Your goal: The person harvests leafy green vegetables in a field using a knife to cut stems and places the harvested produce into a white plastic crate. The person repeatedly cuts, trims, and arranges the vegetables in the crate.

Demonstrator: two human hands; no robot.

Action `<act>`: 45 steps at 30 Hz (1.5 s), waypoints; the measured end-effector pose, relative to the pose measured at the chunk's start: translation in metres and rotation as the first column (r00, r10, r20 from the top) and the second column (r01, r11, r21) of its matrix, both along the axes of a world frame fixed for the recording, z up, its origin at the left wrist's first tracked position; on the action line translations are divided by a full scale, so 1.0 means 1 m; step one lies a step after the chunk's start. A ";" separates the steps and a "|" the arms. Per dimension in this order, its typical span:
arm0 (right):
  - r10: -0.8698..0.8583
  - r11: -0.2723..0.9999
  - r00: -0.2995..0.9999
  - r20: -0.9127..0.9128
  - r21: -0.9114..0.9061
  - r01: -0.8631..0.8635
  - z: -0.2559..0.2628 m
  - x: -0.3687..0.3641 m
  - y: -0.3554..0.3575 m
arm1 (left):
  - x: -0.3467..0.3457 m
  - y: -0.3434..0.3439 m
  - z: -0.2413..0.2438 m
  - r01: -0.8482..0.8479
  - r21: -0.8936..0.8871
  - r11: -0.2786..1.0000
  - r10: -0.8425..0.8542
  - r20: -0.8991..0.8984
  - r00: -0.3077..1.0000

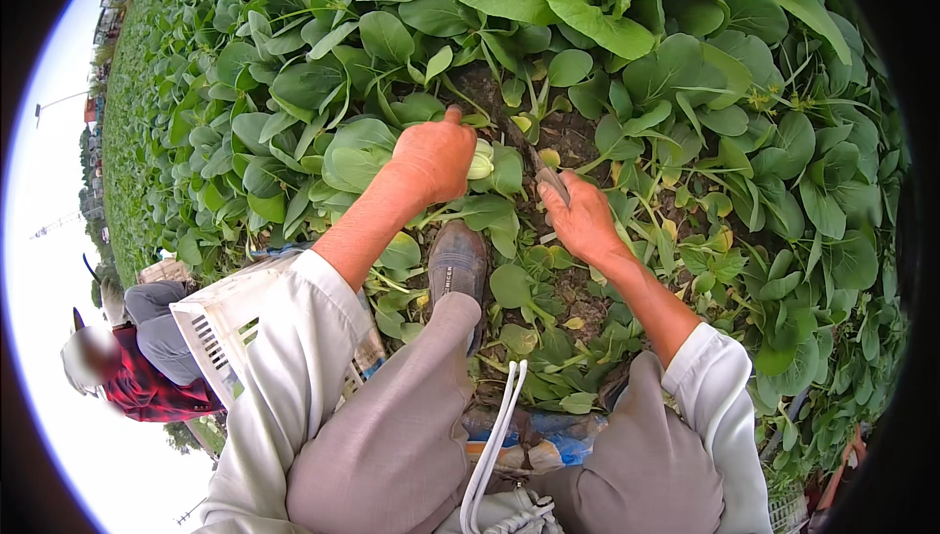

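My left hand (438,159) is closed around a head of bok choy (481,159). Its pale cut-looking base shows to the right of my knuckles, and its leaves spread out to the left. In my right hand (581,220) is a knife (551,180), held by its handle. The dark blade slants up and left over the soil, apart from the bok choy, with its tip hard to make out among the leaves. Loose green and yellowed leaves (512,286) lie on the ground below both hands.
Dense bok choy plants (308,86) stand ahead and to both sides. My shoe (457,259) is planted between the hands. A white plastic crate (220,328) stands at my left, with a person in a checked shirt (158,380) beyond it. Plastic sheeting (558,435) lies beneath me.
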State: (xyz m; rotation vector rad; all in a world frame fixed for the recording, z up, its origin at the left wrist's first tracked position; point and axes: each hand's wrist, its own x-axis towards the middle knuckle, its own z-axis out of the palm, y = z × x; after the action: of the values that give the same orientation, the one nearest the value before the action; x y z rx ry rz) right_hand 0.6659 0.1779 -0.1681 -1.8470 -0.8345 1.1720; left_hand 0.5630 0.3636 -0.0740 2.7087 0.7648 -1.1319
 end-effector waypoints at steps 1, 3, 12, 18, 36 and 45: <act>-0.004 1.000 1.000 0.007 0.000 0.004 -0.007 -0.004 -0.001 | -0.006 0.001 -0.009 -0.013 -0.005 1.000 0.013 -0.008 1.000; -0.013 1.000 1.000 0.022 0.001 0.012 -0.016 -0.011 -0.003 | -0.023 -0.002 -0.019 -0.012 0.056 0.998 0.007 0.091 0.996; 0.053 0.998 0.995 0.081 0.014 -0.054 -0.031 -0.032 0.006 | -0.046 -0.023 -0.028 -0.019 0.138 0.990 -0.004 0.164 0.986; -0.039 0.998 0.990 0.134 0.051 0.032 -0.006 -0.013 -0.051 | -0.053 -0.042 -0.010 0.086 0.070 0.994 -0.107 0.423 0.900; -0.357 0.876 0.823 -0.442 0.146 0.459 0.085 0.073 -0.088 | 0.022 -0.084 0.058 -0.137 -0.983 0.124 0.847 0.033 0.530; -0.254 0.920 0.926 -0.278 0.226 0.321 0.088 0.052 -0.058 | 0.010 -0.089 0.044 -0.275 -0.867 0.416 0.716 0.126 0.687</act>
State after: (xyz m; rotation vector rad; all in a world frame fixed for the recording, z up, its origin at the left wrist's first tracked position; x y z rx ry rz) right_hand 0.7179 0.1197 -0.0804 -1.5061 -0.5276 1.0151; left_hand 0.5731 0.2743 -0.0305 1.6301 0.6867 -0.3989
